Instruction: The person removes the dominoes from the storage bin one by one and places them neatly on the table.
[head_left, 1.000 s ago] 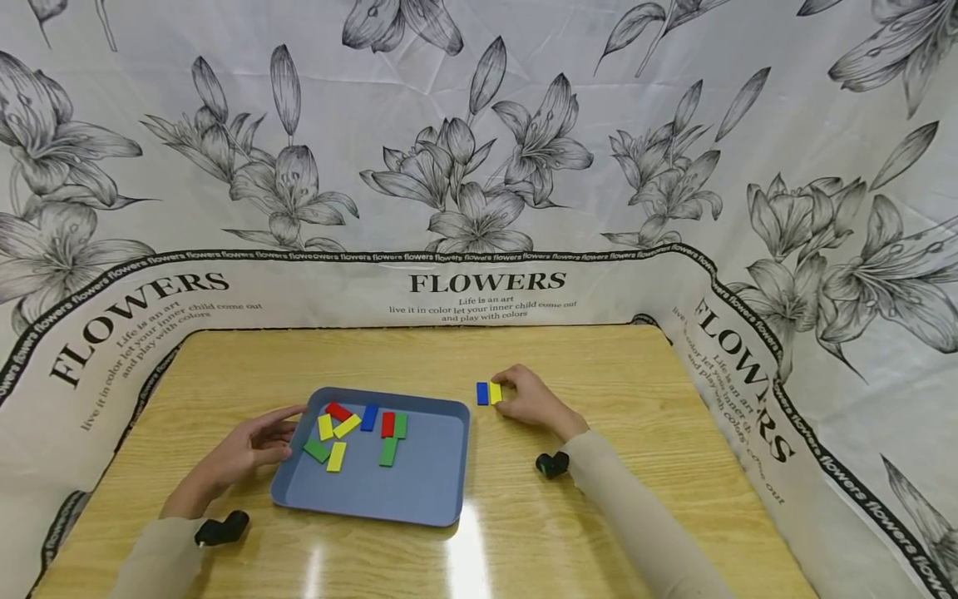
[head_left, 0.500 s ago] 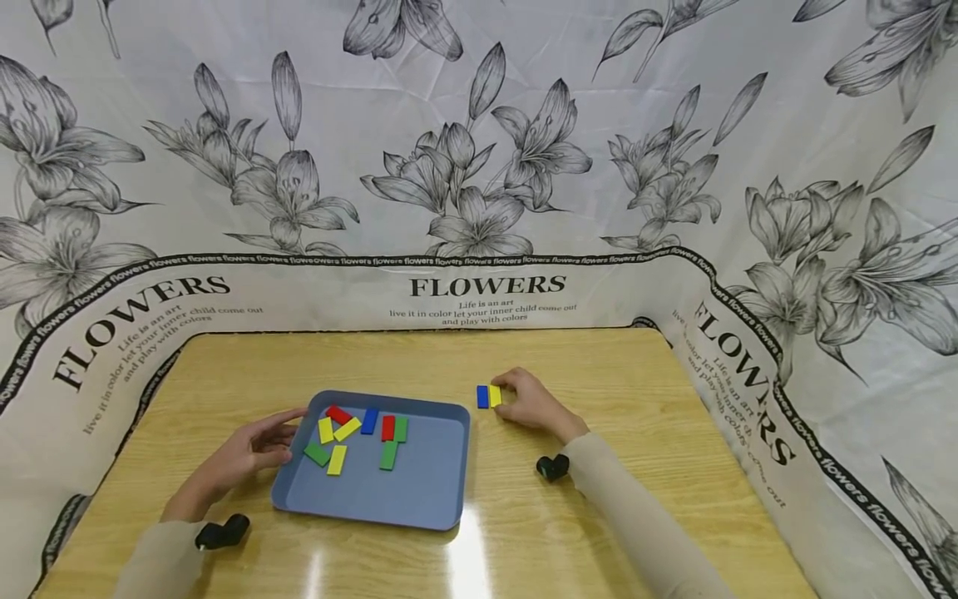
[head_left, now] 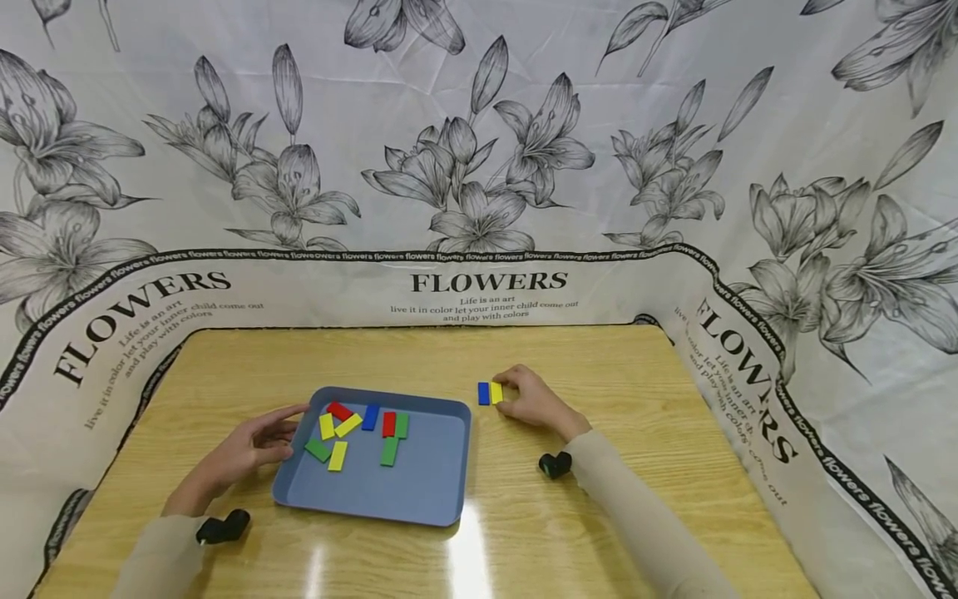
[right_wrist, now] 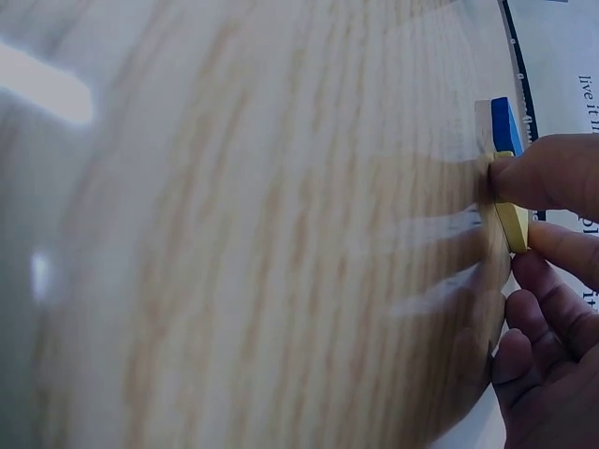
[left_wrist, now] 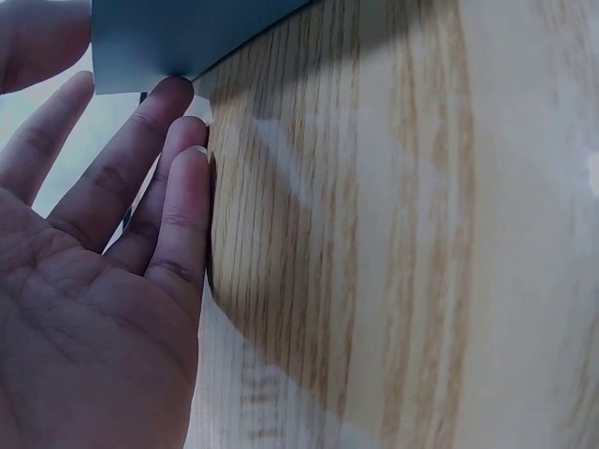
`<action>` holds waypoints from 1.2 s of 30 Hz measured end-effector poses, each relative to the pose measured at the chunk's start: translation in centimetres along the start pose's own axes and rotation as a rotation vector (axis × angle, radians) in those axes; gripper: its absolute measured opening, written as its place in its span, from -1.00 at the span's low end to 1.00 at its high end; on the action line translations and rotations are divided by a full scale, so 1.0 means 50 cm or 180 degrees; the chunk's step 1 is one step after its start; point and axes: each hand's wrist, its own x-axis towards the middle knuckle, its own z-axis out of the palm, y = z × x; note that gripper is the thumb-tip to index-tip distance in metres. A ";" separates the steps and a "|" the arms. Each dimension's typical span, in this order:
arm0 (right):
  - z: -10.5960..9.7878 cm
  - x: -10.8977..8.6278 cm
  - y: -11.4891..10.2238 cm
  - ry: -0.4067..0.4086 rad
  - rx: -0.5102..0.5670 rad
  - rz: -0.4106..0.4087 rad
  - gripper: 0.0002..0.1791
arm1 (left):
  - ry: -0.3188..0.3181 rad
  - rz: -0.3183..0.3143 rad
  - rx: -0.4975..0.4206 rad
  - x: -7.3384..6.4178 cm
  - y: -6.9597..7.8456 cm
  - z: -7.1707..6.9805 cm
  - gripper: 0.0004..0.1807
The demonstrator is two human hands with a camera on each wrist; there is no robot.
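Observation:
My right hand (head_left: 537, 403) pinches a small yellow block (head_left: 496, 393) between thumb and fingers, right of the tray. A blue block (head_left: 483, 393) lies directly against its left side. From the right wrist view, the thumb covers part of the yellow block (right_wrist: 511, 217), and the blue block (right_wrist: 504, 125) shows beyond it. My left hand (head_left: 243, 449) is at the left side of a blue-grey tray (head_left: 374, 497), its fingers extended loosely. In the left wrist view, the fingertips of the left hand (left_wrist: 103, 253) reach the outer wall of the tray (left_wrist: 178, 37).
Inside the tray lie several flat blocks, among them a red block (head_left: 340, 411), a blue block (head_left: 370, 417), a yellow block (head_left: 338, 456) and a green block (head_left: 389, 452). The wooden table (head_left: 599, 358) is bordered by a flower-printed cloth (head_left: 479, 291).

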 end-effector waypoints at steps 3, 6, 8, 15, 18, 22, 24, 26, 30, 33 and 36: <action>-0.001 -0.001 0.000 -0.0006 -0.0018 -0.0020 -0.46 | -0.0001 0.0006 0.0001 0.001 -0.001 -0.002 -0.27; -0.002 -0.002 -0.001 -0.0005 -0.0009 -0.0015 -0.46 | -0.0009 0.0017 -0.0005 0.002 -0.002 -0.003 -0.27; -0.002 -0.002 -0.001 -0.0007 -0.0001 -0.0006 -0.45 | -0.0008 0.0035 -0.0010 0.002 -0.001 -0.003 -0.27; -0.001 -0.002 -0.001 -0.0006 -0.0031 0.0017 -0.45 | 0.0013 0.0112 -0.0002 0.000 0.004 -0.002 -0.29; 0.000 -0.002 0.001 -0.0006 -0.0051 0.0019 -0.46 | 0.0023 0.0089 0.0027 0.000 0.004 -0.001 -0.29; -0.002 -0.002 0.004 -0.0028 -0.0045 0.0025 -0.44 | 0.0027 0.0026 0.0023 0.001 0.004 0.002 -0.28; -0.005 -0.004 0.005 -0.0042 -0.0011 0.0048 -0.43 | 0.0036 0.0011 0.0007 0.002 0.005 0.003 -0.28; -0.009 -0.006 0.006 -0.0064 0.0026 0.0099 -0.40 | 0.0018 0.0049 0.0002 0.003 0.006 0.004 -0.28; -0.016 -0.005 0.007 -0.0074 0.0032 0.0126 -0.34 | 0.0011 0.0079 -0.0014 0.005 0.005 0.004 -0.28; -0.019 0.003 -0.001 -0.0061 0.0091 0.0140 -0.31 | 0.0027 0.0034 -0.0026 0.004 0.002 0.004 -0.27; -0.019 0.018 -0.017 -0.0038 0.0122 0.0084 -0.30 | 0.0034 0.0015 -0.0017 0.002 -0.002 0.004 -0.27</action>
